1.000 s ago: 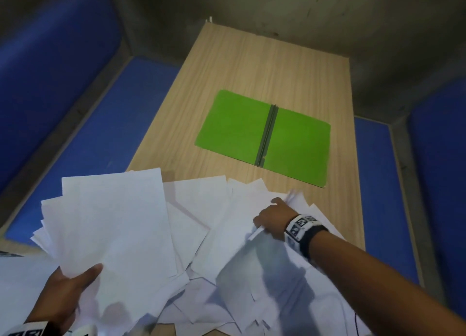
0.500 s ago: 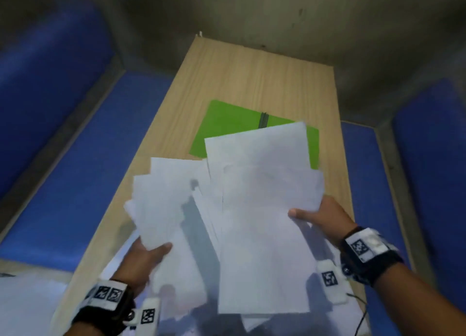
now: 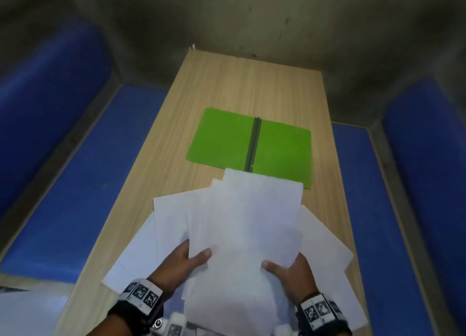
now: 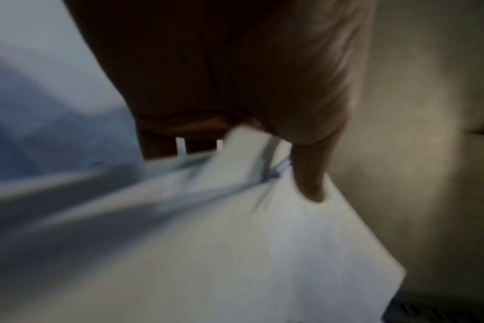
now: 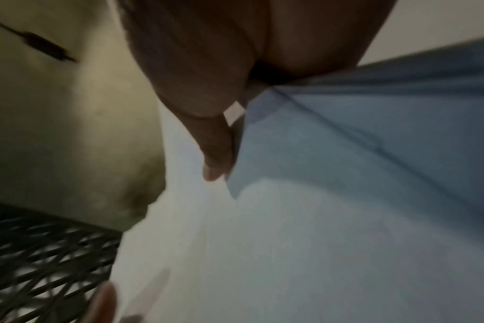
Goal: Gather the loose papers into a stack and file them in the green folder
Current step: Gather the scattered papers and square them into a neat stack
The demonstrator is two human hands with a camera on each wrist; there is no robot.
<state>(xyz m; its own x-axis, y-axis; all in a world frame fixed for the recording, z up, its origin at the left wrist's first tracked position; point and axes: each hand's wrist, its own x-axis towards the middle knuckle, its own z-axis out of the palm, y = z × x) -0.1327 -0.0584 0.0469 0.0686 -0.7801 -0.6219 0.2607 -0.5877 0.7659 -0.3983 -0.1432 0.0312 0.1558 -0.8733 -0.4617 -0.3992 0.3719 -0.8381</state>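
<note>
A rough stack of white papers (image 3: 247, 224) is held over the near half of the wooden table (image 3: 227, 88). My left hand (image 3: 187, 257) grips its near left edge, thumb on top. My right hand (image 3: 285, 267) grips the near right edge the same way. More loose sheets (image 3: 325, 244) fan out underneath on both sides. The green folder (image 3: 222, 136) lies open and flat beyond the stack, its dark spine in the middle; the stack's far edge overlaps its near edge. In the left wrist view the thumb presses on the papers (image 4: 263, 240); the right wrist view shows the papers (image 5: 290, 240) similarly.
Blue padded benches (image 3: 83, 174) run along both long sides of the table. A grey wall (image 3: 252, 15) stands behind its far end. A white surface (image 3: 22, 310) shows at the bottom left corner.
Both hands have come together at the near edge of the papers. The separate bundles have merged into one lower, more aligned stack, uncovering most of the green folder.
</note>
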